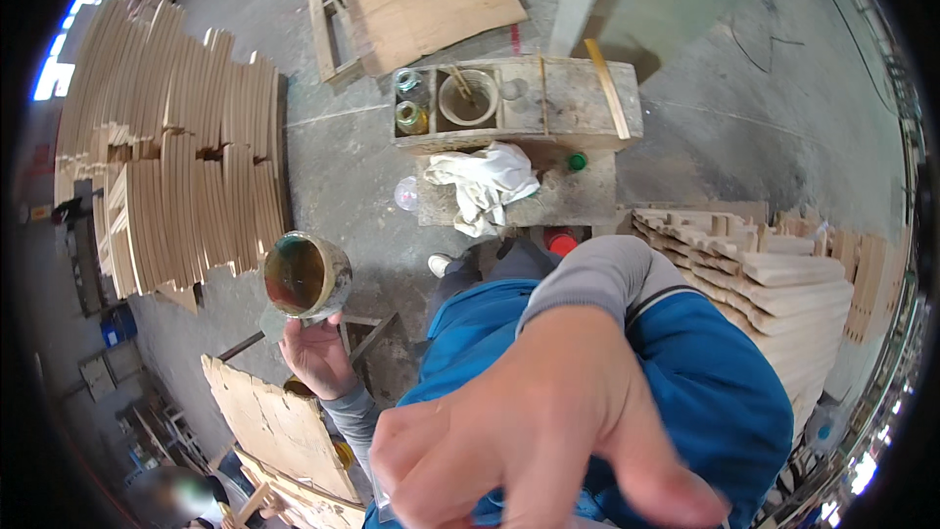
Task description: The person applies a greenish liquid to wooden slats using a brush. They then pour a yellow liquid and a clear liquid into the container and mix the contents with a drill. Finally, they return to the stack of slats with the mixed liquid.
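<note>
My left hand (318, 353) holds up a small round tin (305, 277) with amber liquid in it, to the left of my knees. My right hand (548, 431) is raised very close to the camera and fills the lower middle of the picture. It is blurred, with the fingers curled and the thumb sticking out to the right. Whether it holds anything cannot be made out. Behind it are my blue jacket sleeve (705, 372) and its grey cuff.
A low wooden bench (587, 98) ahead carries jars (411, 118), a bowl with a brush (468, 96), a white cloth (485, 184) and a green-capped bottle (578, 162). Stacks of curved wooden pieces stand left (186, 176) and right (774, 284). Cardboard (274, 421) lies lower left, near another person (176, 495).
</note>
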